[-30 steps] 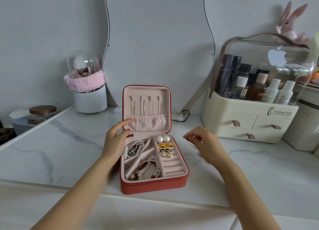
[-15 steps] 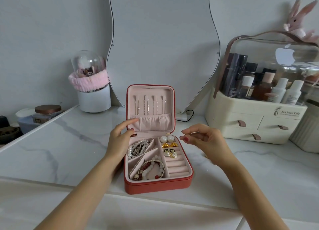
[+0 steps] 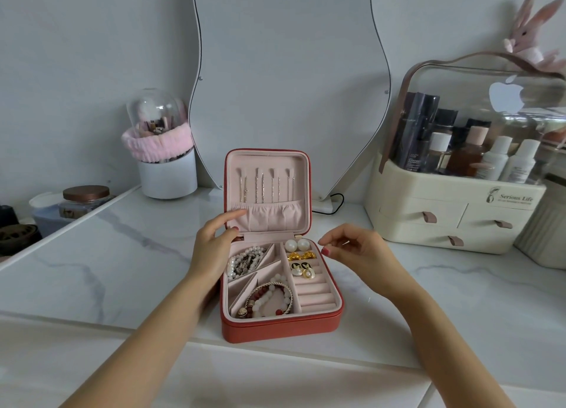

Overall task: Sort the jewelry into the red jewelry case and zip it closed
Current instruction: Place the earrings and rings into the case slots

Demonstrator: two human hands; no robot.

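The red jewelry case (image 3: 280, 328) lies open on the marble counter with its lid (image 3: 266, 190) upright. Thin necklaces hang in the lid. The tray holds a pearl strand (image 3: 245, 260), beaded bracelets (image 3: 269, 297), pearl studs (image 3: 295, 245) and gold earrings (image 3: 301, 262). My left hand (image 3: 214, 245) rests at the case's left side, its index finger stretched onto the lid's pocket edge. My right hand (image 3: 355, 251) hovers just right of the case's back corner. Its thumb and fingertips pinch a tiny shiny piece (image 3: 346, 243), too small to name.
A wavy mirror (image 3: 284, 70) leans on the wall behind the case. A cream cosmetics organizer (image 3: 453, 211) with bottles stands at the right. A white brush cup (image 3: 167, 175) with a pink band is back left, and jars (image 3: 82, 202) sit at far left.
My right hand has risen from the counter and moved left toward the case's back right corner, fingertips closing together. My left hand has stayed at the lid.
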